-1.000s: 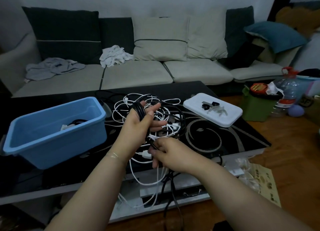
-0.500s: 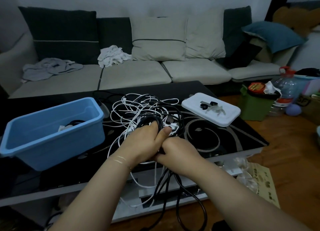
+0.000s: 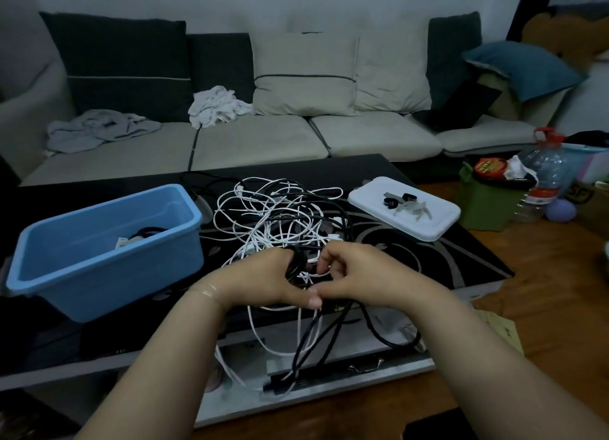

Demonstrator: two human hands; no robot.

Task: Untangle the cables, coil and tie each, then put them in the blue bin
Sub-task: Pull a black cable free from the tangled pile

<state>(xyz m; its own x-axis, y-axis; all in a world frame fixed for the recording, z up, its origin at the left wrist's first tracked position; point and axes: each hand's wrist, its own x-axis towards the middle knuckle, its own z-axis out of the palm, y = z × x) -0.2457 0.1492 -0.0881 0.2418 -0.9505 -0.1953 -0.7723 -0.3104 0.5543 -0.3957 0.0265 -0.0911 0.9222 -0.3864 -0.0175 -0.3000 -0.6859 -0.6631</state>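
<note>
A black cable coil (image 3: 294,264) is gripped in the left hand (image 3: 260,281); a strand is pinched by the curled right hand (image 3: 354,276). Risk: white cables (image 3: 263,222) in the tangle on the bench (image 3: 461,251) could be dragged w/ the black tails, re-knotting. Blue bin (image 3: 108,261) sits left. Vs 0.5 s ago: hands parted slightly.
</note>
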